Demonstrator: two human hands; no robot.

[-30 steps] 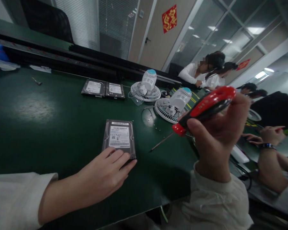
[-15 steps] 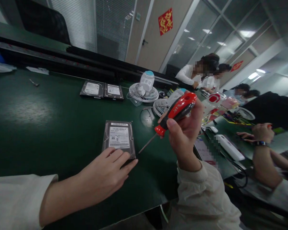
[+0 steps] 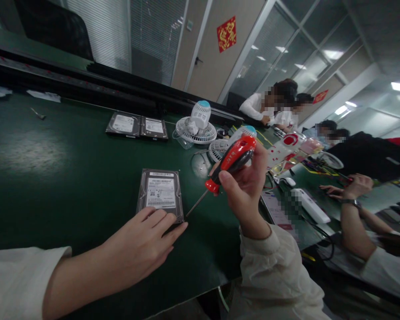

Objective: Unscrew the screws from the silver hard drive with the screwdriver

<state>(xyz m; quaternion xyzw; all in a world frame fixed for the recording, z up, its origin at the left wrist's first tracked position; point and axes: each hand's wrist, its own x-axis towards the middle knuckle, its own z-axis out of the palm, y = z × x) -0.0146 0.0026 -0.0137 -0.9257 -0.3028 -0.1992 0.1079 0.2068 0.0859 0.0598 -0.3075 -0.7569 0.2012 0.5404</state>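
Observation:
A hard drive [image 3: 160, 192] with a white label lies flat on the green table. Over its near edge, my left hand [image 3: 145, 242] has its fingers curled, holding the drive, with the index finger stretched along the near right corner. My right hand [image 3: 245, 189] is closed around the red and black handle of a screwdriver [image 3: 231, 158]. The shaft slants down to the left, and its tip is at the drive's near right corner; whether it sits in a screw I cannot tell.
Two more hard drives [image 3: 124, 124] lie at the back. White fans [image 3: 200, 122] stand behind my right hand, near a round, pale spot [image 3: 201, 166] with small dark bits. To the right are a phone [image 3: 276, 209], a white box [image 3: 310, 205] and a co-worker's hand [image 3: 358, 184].
The screwdriver in my right hand has moved left and slightly down, bringing its tip to the drive's corner. My left hand stays on the drive. The whole view has shifted slightly.

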